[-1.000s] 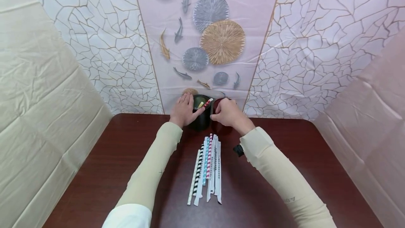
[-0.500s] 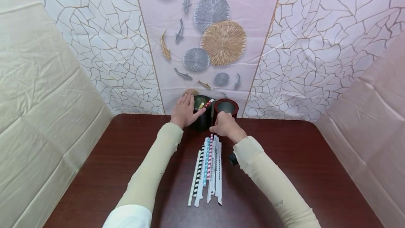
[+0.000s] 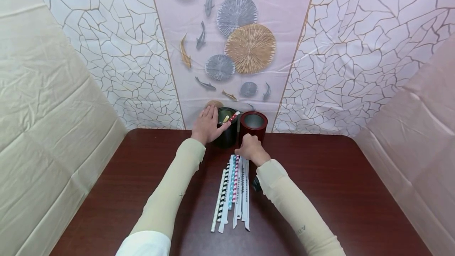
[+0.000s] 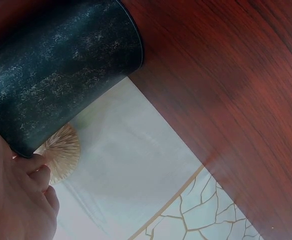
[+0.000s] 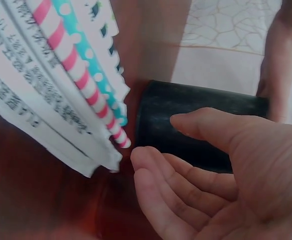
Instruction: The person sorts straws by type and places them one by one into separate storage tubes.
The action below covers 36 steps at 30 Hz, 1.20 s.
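Observation:
My left hand (image 3: 207, 125) holds the rim of a black cup (image 3: 227, 139), with the thumb across its near side; in the left wrist view the bent fingers (image 4: 43, 175) lie at the rim. A red-and-white straw (image 3: 233, 116) and a yellow straw (image 3: 226, 119) stand in that cup. My right hand (image 3: 251, 149) is over the far ends of a row of straws. In the right wrist view its thumb and fingers are apart with nothing between them, close to the tip of a pink-striped straw (image 5: 85, 80). A dark red cup (image 3: 263, 127) stands just beyond it.
The row on the brown table (image 3: 320, 177) also has a blue dotted straw (image 3: 232, 181), a black-striped straw (image 3: 222, 192), a cream straw (image 3: 218, 204) and several white paper-wrapped straws (image 3: 247, 192). A patterned backdrop (image 3: 142, 90) hangs right behind the cups.
My right hand has come away from above the dark red cup toward me, down to the straws' far ends, uncovering the cup's mouth. The left hand keeps its place on the black cup.

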Each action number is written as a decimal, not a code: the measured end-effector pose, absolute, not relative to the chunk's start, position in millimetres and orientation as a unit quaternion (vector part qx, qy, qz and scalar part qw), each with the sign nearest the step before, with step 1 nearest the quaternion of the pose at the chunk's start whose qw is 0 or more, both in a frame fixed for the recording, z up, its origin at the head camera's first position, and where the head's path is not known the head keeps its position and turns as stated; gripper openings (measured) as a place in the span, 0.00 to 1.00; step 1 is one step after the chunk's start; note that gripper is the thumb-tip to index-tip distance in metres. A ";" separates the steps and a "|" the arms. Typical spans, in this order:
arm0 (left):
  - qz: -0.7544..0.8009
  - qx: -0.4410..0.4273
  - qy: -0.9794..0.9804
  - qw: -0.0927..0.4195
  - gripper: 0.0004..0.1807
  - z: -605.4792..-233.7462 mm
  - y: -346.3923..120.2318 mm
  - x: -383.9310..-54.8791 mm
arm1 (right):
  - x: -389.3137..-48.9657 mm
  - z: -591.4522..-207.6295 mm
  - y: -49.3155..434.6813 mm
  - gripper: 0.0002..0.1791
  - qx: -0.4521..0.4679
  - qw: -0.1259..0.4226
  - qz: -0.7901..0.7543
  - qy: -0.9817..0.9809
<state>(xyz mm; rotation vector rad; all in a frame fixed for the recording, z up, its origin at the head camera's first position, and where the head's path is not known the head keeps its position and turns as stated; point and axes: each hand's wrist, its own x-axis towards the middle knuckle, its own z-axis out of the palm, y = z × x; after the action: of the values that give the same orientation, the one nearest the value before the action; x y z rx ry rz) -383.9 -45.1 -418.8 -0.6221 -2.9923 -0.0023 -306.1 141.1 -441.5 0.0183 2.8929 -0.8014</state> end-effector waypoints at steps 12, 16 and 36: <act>-0.003 -0.207 -0.977 0.043 0.53 -418.2 -45.9 -384.1 | -309.4 -465.6 140.5 0.13 0.046 0.058 -0.307 0.949; -0.001 -0.206 -0.977 0.046 0.53 -418.7 -45.6 -384.1 | -309.4 -471.9 137.8 0.13 0.049 0.046 -0.315 0.947; 0.001 -0.204 -0.978 0.045 0.54 -420.0 -44.5 -382.1 | -308.7 -482.6 131.5 0.13 0.064 0.018 -0.290 0.955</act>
<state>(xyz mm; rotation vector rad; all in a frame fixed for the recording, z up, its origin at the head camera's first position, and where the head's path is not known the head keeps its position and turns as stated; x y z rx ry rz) -382.1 -44.5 -420.0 -0.6220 -2.9878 0.0025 -308.7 131.5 -482.6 0.1976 2.9660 -0.9019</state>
